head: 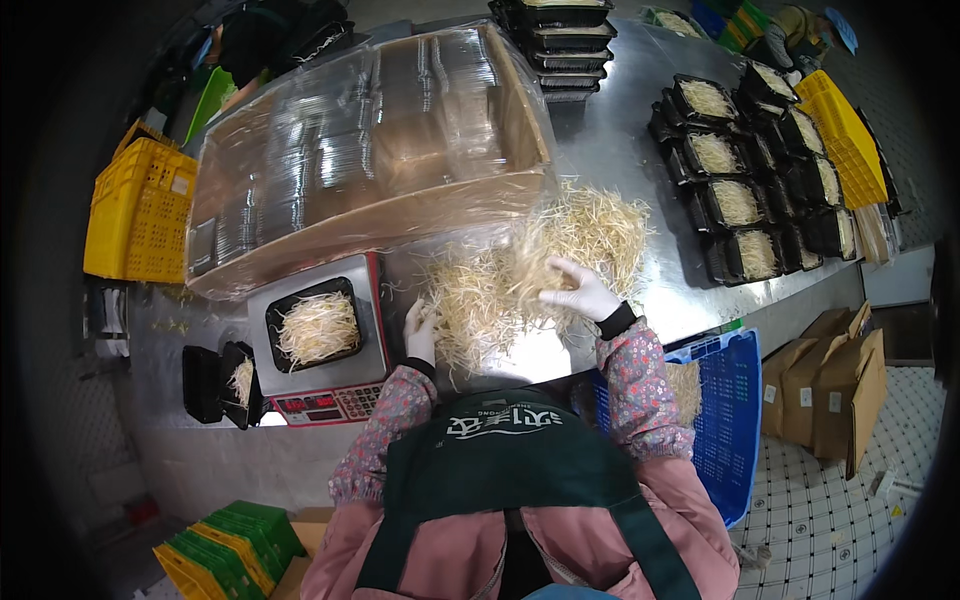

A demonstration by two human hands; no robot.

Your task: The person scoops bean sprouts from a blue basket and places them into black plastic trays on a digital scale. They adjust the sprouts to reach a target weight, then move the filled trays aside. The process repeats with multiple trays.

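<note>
Two touching heaps of bean sprouts (480, 300) lie on the steel table (667, 289) in front of me. My left hand (421, 330), in a white glove, rests at the left edge of the nearer heap; whether its fingers grip any sprouts cannot be told. My right hand (581, 291), gloved too, has its thumb and fingers apart at a blurred bunch of sprouts between the heaps. Left of my left hand, a black plastic tray (358, 346) filled with sprouts sits on a red and steel digital scale (373, 262).
A plastic-wrapped carton (450, 199) of clear lids stands behind the scale. Filled black trays (739, 202) are stacked at the right, more (570, 56) at the back. A blue crate (727, 427) stands below the table edge. Other people (795, 34) are at the far side.
</note>
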